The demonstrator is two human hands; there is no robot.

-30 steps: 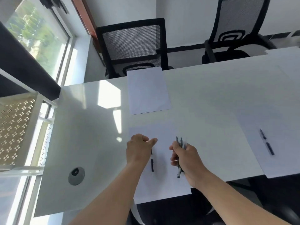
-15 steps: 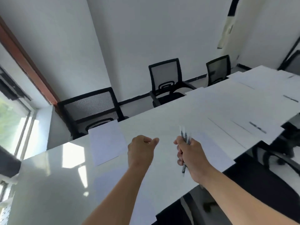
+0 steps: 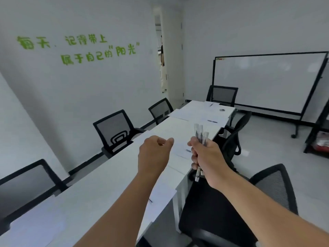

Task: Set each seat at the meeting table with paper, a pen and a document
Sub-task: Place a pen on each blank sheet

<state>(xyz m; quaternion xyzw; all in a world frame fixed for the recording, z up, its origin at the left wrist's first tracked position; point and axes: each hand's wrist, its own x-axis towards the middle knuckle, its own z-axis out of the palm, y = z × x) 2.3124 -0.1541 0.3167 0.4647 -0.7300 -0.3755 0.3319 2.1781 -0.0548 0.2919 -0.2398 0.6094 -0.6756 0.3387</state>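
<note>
Right hand (image 3: 207,154) grips bundle of pens (image 3: 200,134) upright over meeting table (image 3: 99,184) — left hand (image 3: 154,151) curled, empty, just beside.

Above the right hand's fingers (image 3: 193,154), the pens (image 3: 200,135) show clear caps over dark barrels. Beyond the fingers runs a white table (image 3: 110,175) with white paper sheets (image 3: 199,114). The chairs (image 3: 114,131) are black with grey mesh. Green lettering (image 3: 78,49) marks the pale wall.
</note>
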